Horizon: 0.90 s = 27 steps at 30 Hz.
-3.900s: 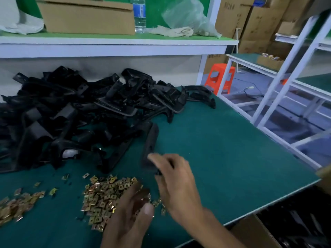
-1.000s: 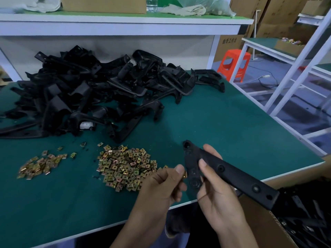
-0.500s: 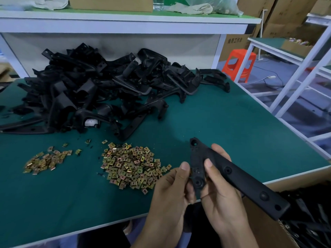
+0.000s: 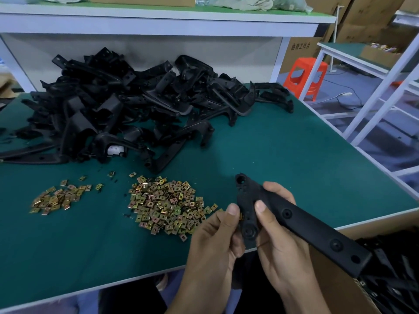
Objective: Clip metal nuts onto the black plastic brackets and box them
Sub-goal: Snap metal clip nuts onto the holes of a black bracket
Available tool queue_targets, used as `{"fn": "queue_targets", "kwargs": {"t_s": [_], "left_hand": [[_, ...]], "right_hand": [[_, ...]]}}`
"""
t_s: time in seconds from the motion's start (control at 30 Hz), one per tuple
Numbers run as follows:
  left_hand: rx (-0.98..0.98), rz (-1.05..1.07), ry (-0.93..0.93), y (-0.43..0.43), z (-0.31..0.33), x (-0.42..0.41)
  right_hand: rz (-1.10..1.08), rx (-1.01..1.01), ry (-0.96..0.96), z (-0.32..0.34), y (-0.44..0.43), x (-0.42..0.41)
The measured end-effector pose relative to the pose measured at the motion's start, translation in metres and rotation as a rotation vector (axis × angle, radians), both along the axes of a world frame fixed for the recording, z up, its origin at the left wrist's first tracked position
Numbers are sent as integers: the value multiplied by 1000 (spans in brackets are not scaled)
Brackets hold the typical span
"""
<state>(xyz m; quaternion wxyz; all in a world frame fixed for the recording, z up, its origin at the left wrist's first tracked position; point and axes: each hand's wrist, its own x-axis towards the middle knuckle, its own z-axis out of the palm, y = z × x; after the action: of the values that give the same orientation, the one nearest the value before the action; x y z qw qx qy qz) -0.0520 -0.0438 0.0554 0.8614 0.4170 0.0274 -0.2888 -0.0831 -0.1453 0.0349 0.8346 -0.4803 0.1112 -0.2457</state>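
bracket (image 4: 306, 225): no longer lying on the desk (image 4: 283, 155) beside the black pile (image 4: 136, 105); being held up over the near edge.
right hand (image 4: 283, 245): off the desk, gripping the bracket's bent end.
left hand (image 4: 213, 250): out of the nut heap (image 4: 165, 207), pinching a barely visible nut (image 4: 240, 215) against the bracket, nearer than a second ago.
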Motion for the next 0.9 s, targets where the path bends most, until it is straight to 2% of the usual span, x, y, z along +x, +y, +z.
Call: {"fn": "queue_targets", "kwargs": {"t_s": [0.13, 0.2, 0.27, 0.33, 0.37, 0.43, 0.47, 0.53, 0.67, 0.73, 0.8, 0.9], "left_hand": [[-26, -71, 8, 2, -9, -1], [47, -131, -25, 5, -17, 2], [263, -207, -252, 8, -25, 12], [509, -222, -570, 11, -34, 29], [665, -186, -746, 12, -42, 41], [1130, -110, -1122, 14, -55, 66], [1331, -89, -1251, 16, -60, 78], [1494, -133, -1339, 15, -68, 93], [1414, -220, -1411, 6, -68, 102], [1366, -258, -1385, 3, -60, 102], [1226, -264, -1225, 2, -49, 99], [825, -276, -833, 0, -28, 85]], "right_hand": [[-47, -114, 28, -3, -1, -5], [-99, -204, 51, -9, -2, -9], [-159, -255, 52, -14, -6, -11], [-169, -156, 38, -22, -11, -10], [-166, -100, 31, -26, -13, -10], [-175, -30, 27, -29, -17, -12], [-181, -12, 31, -30, -19, -14], [-179, 14, 32, -32, -20, -16], [-168, 59, 28, -33, -18, -13], [-147, 72, 31, -31, -18, -14], [-106, 109, 34, -28, -19, -14], [-77, 179, 35, -22, -20, -15]]}}
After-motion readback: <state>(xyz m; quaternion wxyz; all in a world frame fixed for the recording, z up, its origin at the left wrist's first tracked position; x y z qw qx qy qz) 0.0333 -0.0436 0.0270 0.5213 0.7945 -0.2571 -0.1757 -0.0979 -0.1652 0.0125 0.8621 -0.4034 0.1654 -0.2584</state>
